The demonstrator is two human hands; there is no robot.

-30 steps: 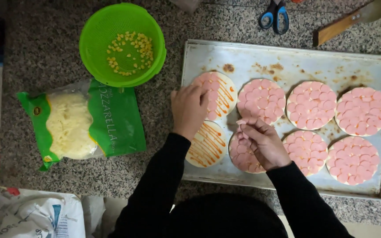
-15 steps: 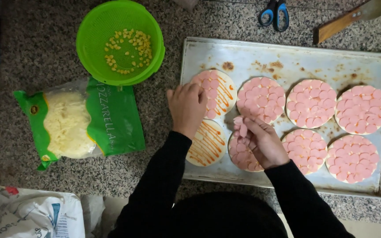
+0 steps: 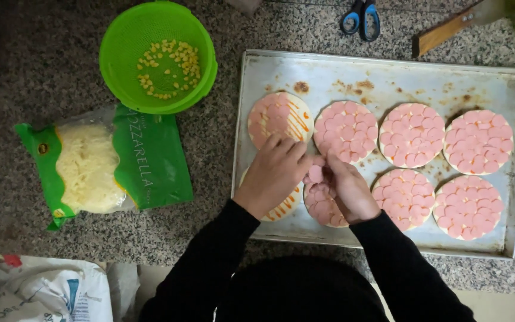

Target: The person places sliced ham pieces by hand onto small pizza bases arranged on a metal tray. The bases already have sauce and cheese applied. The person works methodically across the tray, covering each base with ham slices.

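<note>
Pink sausage slices (image 3: 316, 175) sit pinched in a small stack in the right hand (image 3: 353, 191), fingers curled shut around them, over the lower dough rounds. Left hand (image 3: 272, 173) is meeting it, fingertips closing on the top slice, apparently peeling one off. Both hover above the half-covered round (image 3: 323, 209) on the metal tray (image 3: 388, 71). Risk I see: greasy slices sticking together, so two drop at once or one slides onto the sauced base (image 3: 281, 116) crooked.

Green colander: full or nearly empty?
Nearly empty: the green colander holds only scattered corn kernels on its bottom, bare green showing around them.
</note>
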